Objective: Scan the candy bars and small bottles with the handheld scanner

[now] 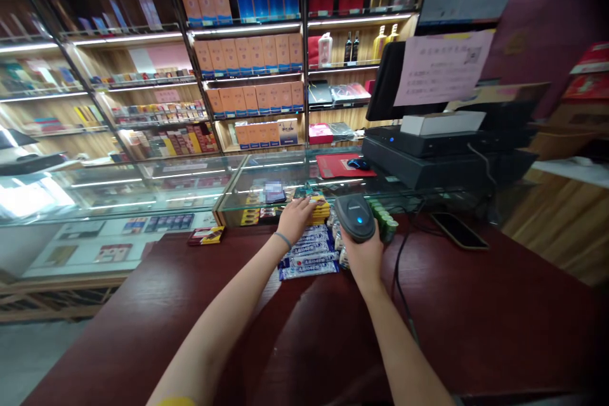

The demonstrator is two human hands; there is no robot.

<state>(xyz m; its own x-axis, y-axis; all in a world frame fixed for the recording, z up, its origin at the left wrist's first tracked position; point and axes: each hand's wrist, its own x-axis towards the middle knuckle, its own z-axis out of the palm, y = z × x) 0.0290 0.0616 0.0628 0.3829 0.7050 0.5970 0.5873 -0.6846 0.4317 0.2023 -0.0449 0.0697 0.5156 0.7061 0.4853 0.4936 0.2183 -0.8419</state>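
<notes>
My right hand (365, 260) grips a dark grey barcode scanner (354, 216) with a blue light on its back. The scanner points away from me over the snacks on the counter. My left hand (295, 217) reaches forward, fingers stretched out over a stack of yellow packets (320, 212); its fingertips seem to touch the top ones. Just below that hand lie rows of blue-and-white snack sticks (309, 268). Clear-wrapped packs (343, 259) sit partly hidden behind my right hand. Beyond the scanner stand green cylindrical packs (389, 227).
A yellow-and-red pack (206, 236) lies to the left on the dark red counter (190, 304). At right are a phone (459, 231) and a black cable (398, 276). The glass showcase (247, 171), a mouse (358, 164) and a monitor (384, 82) border the far side.
</notes>
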